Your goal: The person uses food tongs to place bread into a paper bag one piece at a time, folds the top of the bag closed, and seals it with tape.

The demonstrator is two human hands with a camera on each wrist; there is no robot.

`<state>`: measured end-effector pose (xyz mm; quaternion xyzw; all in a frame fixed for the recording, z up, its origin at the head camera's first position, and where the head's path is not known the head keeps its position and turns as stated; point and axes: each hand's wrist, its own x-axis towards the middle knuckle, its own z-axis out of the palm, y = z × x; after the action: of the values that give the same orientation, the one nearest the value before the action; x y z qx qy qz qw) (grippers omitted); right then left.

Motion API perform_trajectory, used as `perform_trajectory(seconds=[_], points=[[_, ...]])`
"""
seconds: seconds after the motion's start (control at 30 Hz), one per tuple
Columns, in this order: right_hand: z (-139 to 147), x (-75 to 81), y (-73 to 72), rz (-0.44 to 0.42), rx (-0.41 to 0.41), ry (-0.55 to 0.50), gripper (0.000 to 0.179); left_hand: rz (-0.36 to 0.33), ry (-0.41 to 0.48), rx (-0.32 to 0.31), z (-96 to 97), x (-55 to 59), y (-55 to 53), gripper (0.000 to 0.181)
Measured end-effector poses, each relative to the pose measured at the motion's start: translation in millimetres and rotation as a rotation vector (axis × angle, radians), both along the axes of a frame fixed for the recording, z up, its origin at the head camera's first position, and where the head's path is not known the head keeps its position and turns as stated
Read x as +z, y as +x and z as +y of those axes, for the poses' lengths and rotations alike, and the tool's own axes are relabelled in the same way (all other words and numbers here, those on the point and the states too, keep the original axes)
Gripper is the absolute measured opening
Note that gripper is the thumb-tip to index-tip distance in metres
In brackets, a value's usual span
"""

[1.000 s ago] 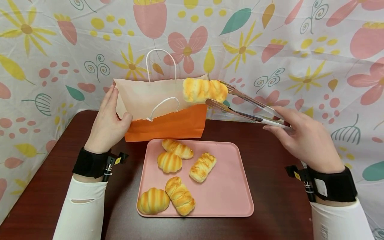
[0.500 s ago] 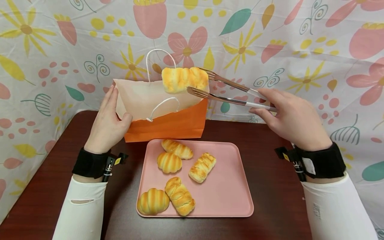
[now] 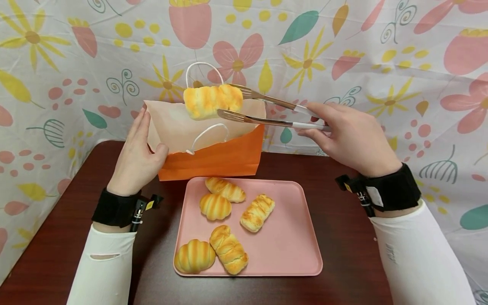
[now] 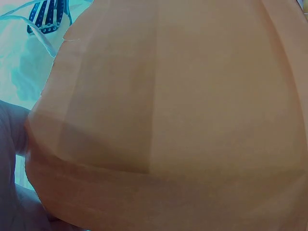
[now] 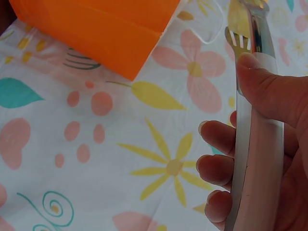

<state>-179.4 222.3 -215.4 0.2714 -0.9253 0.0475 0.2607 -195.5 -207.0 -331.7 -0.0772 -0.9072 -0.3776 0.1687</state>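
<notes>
My left hand (image 3: pixel 136 150) lies against the left end of the orange paper bag (image 3: pixel 213 159), fingers extended along its upper edge and thumb by the front rim. The bag's side panel (image 4: pixel 192 106) fills the left wrist view. My right hand (image 3: pixel 352 137) grips metal tongs (image 3: pixel 272 122) with white handles; their forked tips hold a golden ridged bread roll (image 3: pixel 211 101) over the bag's mouth. In the right wrist view, fingers and thumb wrap the tongs' handle (image 5: pixel 257 159). Several other bread rolls, among them a scalloped one (image 3: pixel 195 256), lie on the pink tray (image 3: pixel 286 250).
The tray rests on a dark wooden table (image 3: pixel 350 254) in front of the bag. A white cord handle (image 3: pixel 203 63) rises at the bag's back; the front handle (image 3: pixel 207 131) leans across its opening. Behind hangs a flower-patterned cloth (image 3: pixel 362 51).
My right hand has moved left with the tongs, carrying the bread roll from the bag's right end to above its opening. The left hand and the tray stay put.
</notes>
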Motion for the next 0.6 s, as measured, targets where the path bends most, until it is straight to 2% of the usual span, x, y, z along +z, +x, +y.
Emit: perform_trajectory(seconds=[0.6], points=[[-37.1,17.0,-17.6,-0.078,0.014,0.079,0.05,0.005,-0.002,-0.011,0.6,-0.3,0.3,0.082]])
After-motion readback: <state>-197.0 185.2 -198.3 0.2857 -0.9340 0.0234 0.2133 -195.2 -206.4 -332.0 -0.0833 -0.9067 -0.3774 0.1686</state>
